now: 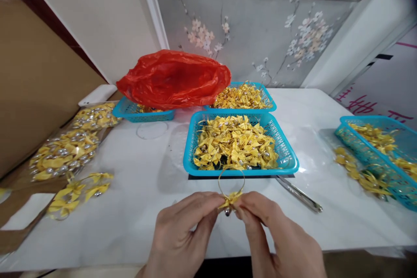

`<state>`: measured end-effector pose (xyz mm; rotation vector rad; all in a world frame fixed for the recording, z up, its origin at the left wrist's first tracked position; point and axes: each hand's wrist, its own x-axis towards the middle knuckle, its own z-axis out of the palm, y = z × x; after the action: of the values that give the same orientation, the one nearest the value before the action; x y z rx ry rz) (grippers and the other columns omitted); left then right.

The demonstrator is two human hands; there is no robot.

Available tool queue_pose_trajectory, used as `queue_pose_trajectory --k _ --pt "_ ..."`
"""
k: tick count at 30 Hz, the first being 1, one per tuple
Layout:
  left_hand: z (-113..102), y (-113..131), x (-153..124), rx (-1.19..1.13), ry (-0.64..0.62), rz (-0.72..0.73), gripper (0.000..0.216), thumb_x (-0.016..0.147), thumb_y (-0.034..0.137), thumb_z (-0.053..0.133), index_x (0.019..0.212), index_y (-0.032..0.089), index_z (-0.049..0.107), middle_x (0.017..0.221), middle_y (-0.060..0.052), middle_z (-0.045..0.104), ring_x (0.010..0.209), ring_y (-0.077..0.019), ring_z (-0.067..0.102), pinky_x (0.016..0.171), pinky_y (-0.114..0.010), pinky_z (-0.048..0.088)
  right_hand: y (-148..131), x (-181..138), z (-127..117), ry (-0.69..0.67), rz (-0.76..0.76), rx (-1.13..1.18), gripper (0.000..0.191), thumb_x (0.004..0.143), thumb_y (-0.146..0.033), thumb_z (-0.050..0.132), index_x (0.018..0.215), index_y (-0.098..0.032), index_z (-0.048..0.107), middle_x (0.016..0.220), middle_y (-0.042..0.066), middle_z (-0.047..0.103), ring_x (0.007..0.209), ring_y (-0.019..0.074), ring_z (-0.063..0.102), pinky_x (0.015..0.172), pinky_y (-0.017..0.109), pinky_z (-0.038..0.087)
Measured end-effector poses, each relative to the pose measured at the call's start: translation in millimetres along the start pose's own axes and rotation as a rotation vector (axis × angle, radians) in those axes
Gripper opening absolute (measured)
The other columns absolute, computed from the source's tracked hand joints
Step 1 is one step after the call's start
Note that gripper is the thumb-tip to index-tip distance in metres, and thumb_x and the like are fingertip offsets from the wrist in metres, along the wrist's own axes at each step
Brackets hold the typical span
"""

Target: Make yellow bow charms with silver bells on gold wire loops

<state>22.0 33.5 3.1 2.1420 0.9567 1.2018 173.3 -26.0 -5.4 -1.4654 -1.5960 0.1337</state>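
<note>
Between my two hands is a gold ring with a yellow ribbon bow point(232, 198) and a silvery bead hanging below it. The ring's hoop points up and away from me. My left hand point(187, 228) pinches one side of the bow between thumb and finger. On the opposite side, my right hand point(276, 230) pinches the other end the same way. Just beyond them stands a blue basket point(188, 152) heaped with yellow bow rings point(236, 143). A pair of metal tweezers point(301, 195) lies on the table to the right of that basket.
A red plastic bag point(176, 80) rests over a blue basket point(143, 116) at the back left. Another filled basket point(272, 106) stands behind. To the right is a blue basket point(368, 152) with bows beside it. Bagged beaded bows point(65, 152) and loose bows point(70, 195) lie left.
</note>
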Motion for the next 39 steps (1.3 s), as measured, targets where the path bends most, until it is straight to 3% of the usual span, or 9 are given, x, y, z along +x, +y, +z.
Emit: queue_pose_trajectory --k 5,12,16,18,22,26,32,36,39 --pt "1.9 -7.5 -5.9 0.055 -0.055 0.117 0.026 0.084 -0.001 0.06 0.1 0.017 0.07 0.09 -0.005 0.078 0.08 -0.0112 0.074 0.077 -0.012 0.056 8.3 16.1 -16.2 -0.024 -0.34 -0.213 0.021 0.085 -0.009 0.061 0.102 -0.02 0.064 0.091 0.008 0.065 0.073 0.0184 0.06 0.062 0.03 0.045" --pt "2.6 -4.9 -10.2 -0.019 -0.128 0.081 0.03 0.088 -0.002 0.054 0.104 0.019 0.068 0.094 -0.004 0.075 0.084 -0.0106 0.071 0.077 -0.014 0.053 3.2 37.9 -16.7 -0.197 -0.321 -0.058 0.017 0.087 -0.003 0.053 0.086 -0.016 0.064 0.099 0.009 0.062 0.081 0.0203 0.054 0.07 0.036 0.038" --pt "3.4 -4.1 -9.3 -0.151 -0.179 -0.023 0.025 0.087 -0.001 0.056 0.092 0.018 0.073 0.086 -0.003 0.077 0.076 -0.0111 0.071 0.071 -0.015 0.053 0.8 48.4 -19.8 -0.483 -0.141 0.171 0.019 0.089 -0.004 0.047 0.081 -0.018 0.057 0.086 0.001 0.06 0.078 0.0155 0.052 0.073 0.032 0.04" --pt "3.3 -1.6 -9.2 -0.226 -0.244 -0.125 0.024 0.088 0.002 0.058 0.087 0.02 0.074 0.082 -0.002 0.077 0.073 -0.0114 0.07 0.069 -0.016 0.052 3.1 55.7 -20.7 -0.538 -0.003 0.372 0.019 0.091 -0.007 0.047 0.077 -0.019 0.052 0.082 -0.001 0.057 0.077 0.0124 0.051 0.072 0.027 0.041" --pt "0.5 5.7 -8.7 -0.473 -0.285 -0.418 0.017 0.088 0.015 0.063 0.081 0.022 0.076 0.089 -0.002 0.073 0.079 -0.0132 0.069 0.069 -0.018 0.053 12.9 68.5 -16.4 -0.37 0.36 0.84 0.017 0.094 -0.024 0.056 0.077 -0.02 0.053 0.082 -0.003 0.055 0.076 0.0093 0.052 0.063 0.02 0.042" --pt "-4.6 10.3 -6.1 -0.749 -0.289 -0.682 0.011 0.085 0.022 0.068 0.079 0.021 0.077 0.11 -0.004 0.065 0.073 -0.011 0.065 0.063 -0.019 0.055 26.3 73.1 -7.1 -0.36 0.735 1.272 0.016 0.09 -0.031 0.064 0.083 -0.022 0.053 0.077 -0.005 0.057 0.052 0.0047 0.05 0.04 0.013 0.037" --pt "-8.0 13.2 -6.2 -0.905 -0.324 -0.728 0.016 0.087 0.024 0.067 0.074 0.02 0.076 0.088 -0.003 0.066 0.075 -0.0112 0.061 0.064 -0.017 0.054 53.6 71.6 -4.0 -0.206 0.79 1.316 0.02 0.081 -0.026 0.076 0.085 -0.02 0.057 0.068 -0.01 0.054 0.041 -0.0013 0.028 0.052 0.014 0.053" --pt "-5.5 7.8 -7.7 -0.877 -0.317 -0.744 0.014 0.089 0.025 0.066 0.078 0.021 0.075 0.09 -0.002 0.067 0.082 -0.0129 0.063 0.065 -0.017 0.053 50.7 67.2 -9.1 -0.226 0.8 1.354 0.014 0.087 -0.026 0.07 0.088 -0.019 0.059 0.067 -0.01 0.056 0.038 -0.002 0.026 0.052 0.017 0.056" --pt "-1.0 -3.4 -4.5 -0.719 -0.216 -0.702 0.011 0.089 0.028 0.065 0.083 0.023 0.073 0.091 0.0 0.069 0.084 -0.0122 0.062 0.069 -0.016 0.052 40.8 68.6 -9.5 -0.256 0.809 1.421 0.013 0.087 -0.025 0.07 0.086 -0.018 0.059 0.065 -0.009 0.056 0.037 -0.0024 0.026 0.049 0.015 0.055"
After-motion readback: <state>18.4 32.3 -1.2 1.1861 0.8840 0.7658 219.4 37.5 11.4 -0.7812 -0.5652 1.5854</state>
